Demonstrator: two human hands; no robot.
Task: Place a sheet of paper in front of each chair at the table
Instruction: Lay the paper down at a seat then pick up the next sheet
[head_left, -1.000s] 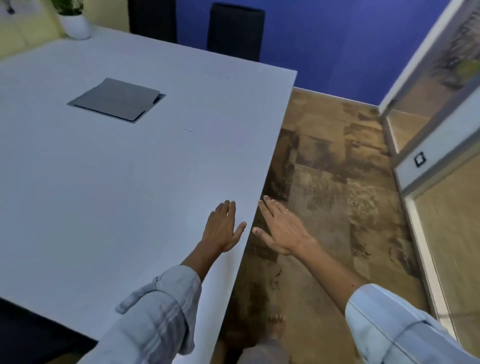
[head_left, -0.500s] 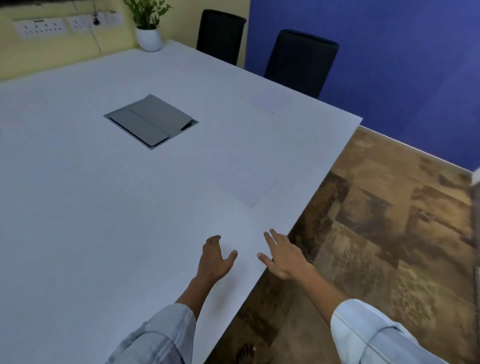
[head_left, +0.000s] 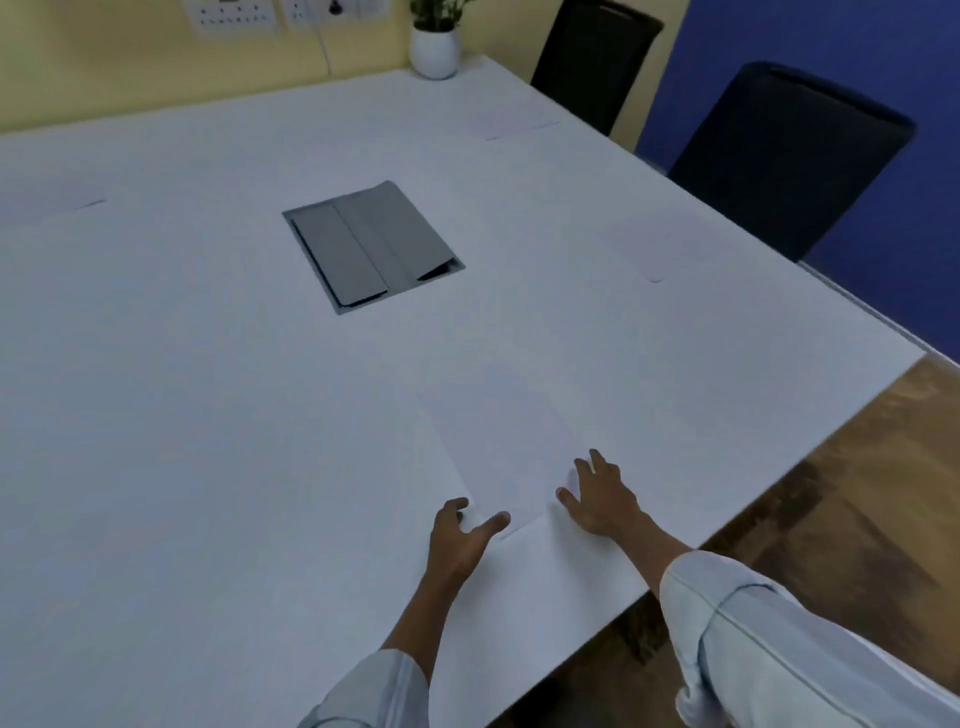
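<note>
A white sheet of paper (head_left: 498, 447) lies flat on the white table (head_left: 208, 415), close to its near right edge. My left hand (head_left: 460, 538) rests at the sheet's near corner, fingers curled and thumb apart, fingertips touching the paper. My right hand (head_left: 597, 499) lies with spread fingers on the sheet's right edge. Another sheet (head_left: 660, 244) lies in front of the nearer black chair (head_left: 784, 156). A third sheet (head_left: 514, 122) lies before the farther black chair (head_left: 592, 57). One more faint sheet (head_left: 47, 200) shows at the far left.
A grey cable hatch (head_left: 369, 244) is set into the table's middle. A white pot with a plant (head_left: 435, 52) stands at the far corner, under wall sockets (head_left: 234, 15). Brown tiled floor (head_left: 857, 519) runs along the right of the table.
The view has swung left and forward over the table. Both hands have moved from the table's edge onto the near sheet of paper.
</note>
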